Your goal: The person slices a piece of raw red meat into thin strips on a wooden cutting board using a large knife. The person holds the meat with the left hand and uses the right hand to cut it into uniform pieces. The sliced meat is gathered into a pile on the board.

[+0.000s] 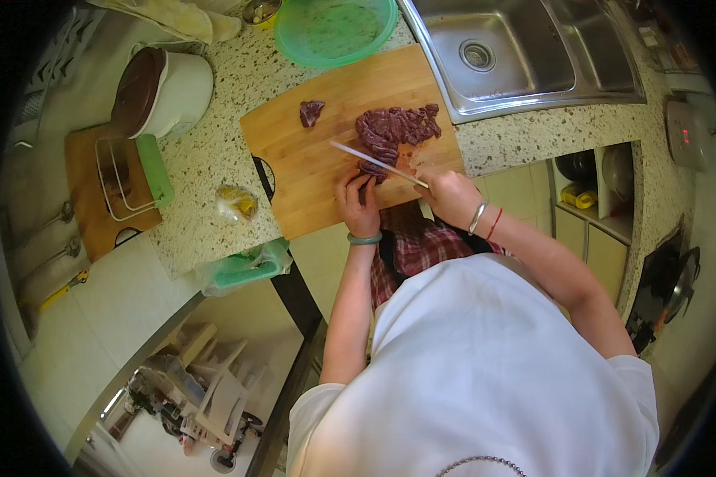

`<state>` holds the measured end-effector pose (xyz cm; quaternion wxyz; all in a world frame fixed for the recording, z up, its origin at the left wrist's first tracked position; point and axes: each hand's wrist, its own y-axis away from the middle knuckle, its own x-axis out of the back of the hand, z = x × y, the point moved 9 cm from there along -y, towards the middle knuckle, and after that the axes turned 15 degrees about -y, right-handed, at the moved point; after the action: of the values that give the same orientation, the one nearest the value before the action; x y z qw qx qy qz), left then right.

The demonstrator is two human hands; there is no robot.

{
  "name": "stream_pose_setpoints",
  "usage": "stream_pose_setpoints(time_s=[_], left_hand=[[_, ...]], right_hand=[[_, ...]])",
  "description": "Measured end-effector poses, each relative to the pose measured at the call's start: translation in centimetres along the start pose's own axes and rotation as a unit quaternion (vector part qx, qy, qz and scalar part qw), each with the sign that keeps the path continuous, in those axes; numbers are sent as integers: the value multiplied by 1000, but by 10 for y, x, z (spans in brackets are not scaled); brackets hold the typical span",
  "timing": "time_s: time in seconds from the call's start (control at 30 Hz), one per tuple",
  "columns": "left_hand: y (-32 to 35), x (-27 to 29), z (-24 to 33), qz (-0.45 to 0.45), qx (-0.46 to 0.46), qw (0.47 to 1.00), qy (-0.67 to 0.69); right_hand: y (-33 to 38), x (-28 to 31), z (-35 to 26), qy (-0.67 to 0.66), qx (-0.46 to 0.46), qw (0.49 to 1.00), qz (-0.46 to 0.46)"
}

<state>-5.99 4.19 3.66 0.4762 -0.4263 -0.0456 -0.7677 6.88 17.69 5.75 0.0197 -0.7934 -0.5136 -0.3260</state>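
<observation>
Colour key. Dark red-purple meat [394, 131] on a honey-brown wooden cutting board [326, 175]; pale silver knife [378, 164]. The tabletop [207, 159] is cream stone speckled with dark flecks. Translucent green bowl [336, 30]; grey steel sink [525, 56]; white pot [175, 94] with a brown lid. Left hand [359, 203] wears a jade-green bangle, right hand [451, 196] a silver bangle and a red cord. White shirt [485, 374]; red plaid apron [418, 242].
</observation>
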Motion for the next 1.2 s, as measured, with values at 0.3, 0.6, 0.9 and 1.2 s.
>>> stream_pose_setpoints(time_s=[0.3,0.6,0.9,1.2], left_hand=[[0,-2,2,-6,-29,999,-41],[0,-3,-2,-24,-21,998,-57],[-2,0,3,5,-50,998,-44],[-5,0,5,-14,-35,999,-21]], right_hand=[[16,-23,-3,104,-40,991,-73],[-12,-35,-19,107,-49,989,-88],[-21,-31,-15,115,-34,988,-94],[-17,21,15,36,-47,998,17]])
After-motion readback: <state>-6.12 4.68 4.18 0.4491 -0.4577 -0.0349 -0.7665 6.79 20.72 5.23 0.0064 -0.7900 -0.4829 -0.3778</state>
